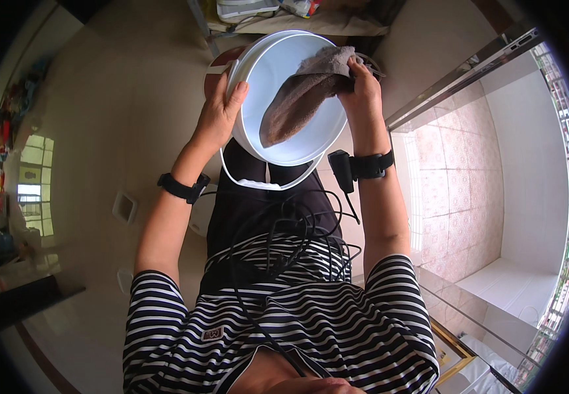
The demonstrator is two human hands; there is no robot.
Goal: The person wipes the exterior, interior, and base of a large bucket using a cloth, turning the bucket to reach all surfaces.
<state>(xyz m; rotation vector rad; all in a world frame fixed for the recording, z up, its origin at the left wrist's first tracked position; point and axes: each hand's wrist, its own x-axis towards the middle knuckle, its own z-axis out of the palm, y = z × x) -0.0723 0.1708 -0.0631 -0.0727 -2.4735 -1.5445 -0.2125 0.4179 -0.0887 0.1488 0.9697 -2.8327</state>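
Note:
A white plastic bucket (260, 103) is held up above my legs, its opening turned toward me. My left hand (220, 111) grips the bucket's left rim, thumb over the edge. My right hand (363, 88) holds a grey-brown cloth (297, 106) at the bucket's right rim. The cloth hangs across the opening and covers part of the inside. The white bucket handle (257, 185) hangs down on the near side. Whether my right fingers also hold the rim is hidden by the cloth.
Black cables (294, 216) lie in loops across my lap. Beyond the bucket stands a low shelf (299, 24) with a white container (245, 9) on it. To the right is a metal door track (466, 74) beside a tiled floor (454, 182).

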